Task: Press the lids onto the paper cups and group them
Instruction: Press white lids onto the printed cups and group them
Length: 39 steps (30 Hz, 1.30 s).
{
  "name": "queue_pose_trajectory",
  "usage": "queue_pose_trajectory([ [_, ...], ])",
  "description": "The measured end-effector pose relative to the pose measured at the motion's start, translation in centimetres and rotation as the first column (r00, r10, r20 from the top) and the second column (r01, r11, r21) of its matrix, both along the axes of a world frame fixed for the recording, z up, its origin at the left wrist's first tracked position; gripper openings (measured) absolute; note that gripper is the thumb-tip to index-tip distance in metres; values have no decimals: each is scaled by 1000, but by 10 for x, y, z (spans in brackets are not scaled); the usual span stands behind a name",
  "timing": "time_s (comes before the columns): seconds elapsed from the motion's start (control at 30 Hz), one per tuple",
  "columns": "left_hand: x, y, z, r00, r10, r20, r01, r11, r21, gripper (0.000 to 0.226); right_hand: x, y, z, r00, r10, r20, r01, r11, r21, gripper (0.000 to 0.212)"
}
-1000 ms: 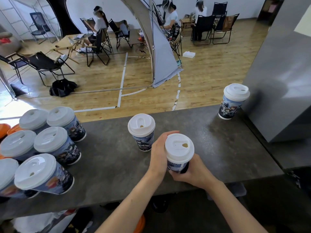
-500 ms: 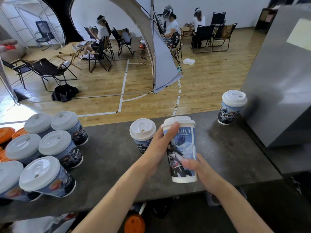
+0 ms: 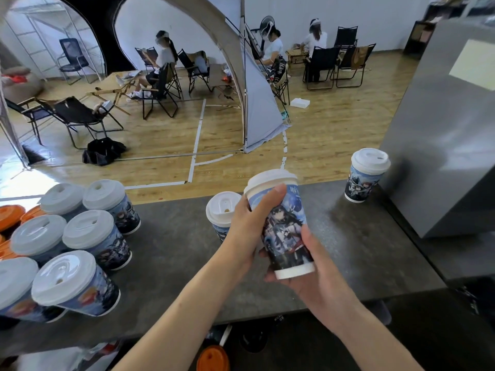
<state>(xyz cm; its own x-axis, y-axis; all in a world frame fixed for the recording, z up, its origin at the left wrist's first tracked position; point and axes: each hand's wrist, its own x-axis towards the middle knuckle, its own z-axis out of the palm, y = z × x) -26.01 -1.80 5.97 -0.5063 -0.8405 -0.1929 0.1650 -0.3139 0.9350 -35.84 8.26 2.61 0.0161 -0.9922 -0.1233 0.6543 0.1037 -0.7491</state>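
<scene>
I hold a printed paper cup (image 3: 284,226) with a white lid up above the dark counter (image 3: 182,253), tilted slightly away from me. My left hand (image 3: 249,226) grips its upper side, thumb just under the lid. My right hand (image 3: 308,269) cups its base from below and from the right. Just behind my left hand a second lidded cup (image 3: 222,212) stands on the counter. A third lidded cup (image 3: 365,174) stands at the far right. Several lidded cups (image 3: 88,236) are grouped at the left.
A tall grey metal box (image 3: 442,124) blocks the counter's right end. Orange lids (image 3: 10,218) lie at the far left behind the group, and another orange lid (image 3: 213,358) shows below the counter's front edge. Beyond the counter are a wooden floor, chairs and seated people.
The cup was low between both hands a second ago with its lid top facing me. It has since been lifted and tipped, so its printed side faces me.
</scene>
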Motion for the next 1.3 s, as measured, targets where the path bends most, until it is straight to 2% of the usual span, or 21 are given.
queue_pose_trajectory([
  [0.07,-1,-1,3,999,28,46,-26,999,-45,87,2,1,2,995,-86,-51,86,996,-5,82],
  [0.1,0,0,6,1000,-2,24,2,1000,-19,91,2,2,4,997,-69,-26,69,998,-12,82],
  [0.2,6,1,13,975,-195,-103,205,975,88,92,1,5,15,971,172,165,-164,985,-61,75],
  [0.23,7,2,15,971,-210,-117,221,971,94,86,0,7,17,966,202,163,-192,979,-76,75],
  [0.3,7,1,17,992,-114,-56,117,991,59,69,1,8,17,990,127,55,-125,991,-46,78],
  [0.37,6,-2,17,1000,-6,12,6,1000,-29,74,3,8,17,999,7,-54,-9,1000,-27,84],
  [0.43,7,-3,19,1000,-5,7,5,999,-51,84,4,7,19,997,-22,-76,21,1000,-19,83],
  [0.57,12,-2,28,979,-163,-125,171,984,53,78,-1,5,28,966,207,154,-198,978,-72,71],
  [0.63,11,-2,32,986,-115,-123,121,992,35,81,-3,3,29,981,185,53,-181,980,-80,76],
  [0.73,11,-7,37,995,-53,-83,46,996,-79,76,-1,-1,26,983,5,-183,-18,997,-69,93],
  [0.77,11,-8,38,994,-62,-84,54,994,-94,80,-1,-1,25,982,-19,-187,5,997,-72,92],
  [0.83,13,-8,39,984,-144,-108,138,989,-59,93,-1,-1,28,996,85,-33,-88,992,-87,77],
  [0.9,15,-8,40,967,-203,-152,203,979,-16,82,-1,-1,33,961,238,138,-221,967,-127,68],
  [1.0,13,-8,44,973,-171,-158,178,984,30,72,2,-1,30,971,221,91,-206,968,-143,70],
  [1.13,10,-12,45,995,-80,-63,76,995,-58,86,3,-6,26,994,-38,-99,27,994,-107,85],
  [1.17,9,-12,44,995,-76,-68,72,995,-65,87,1,-6,26,997,-36,-75,27,994,-108,82],
  [1.27,10,-11,42,984,-117,-136,121,992,25,84,-3,-6,31,958,216,190,-199,974,-105,71],
  [1.3,10,-11,42,982,-123,-142,131,990,48,82,-4,-6,30,942,250,223,-232,967,-106,72],
])
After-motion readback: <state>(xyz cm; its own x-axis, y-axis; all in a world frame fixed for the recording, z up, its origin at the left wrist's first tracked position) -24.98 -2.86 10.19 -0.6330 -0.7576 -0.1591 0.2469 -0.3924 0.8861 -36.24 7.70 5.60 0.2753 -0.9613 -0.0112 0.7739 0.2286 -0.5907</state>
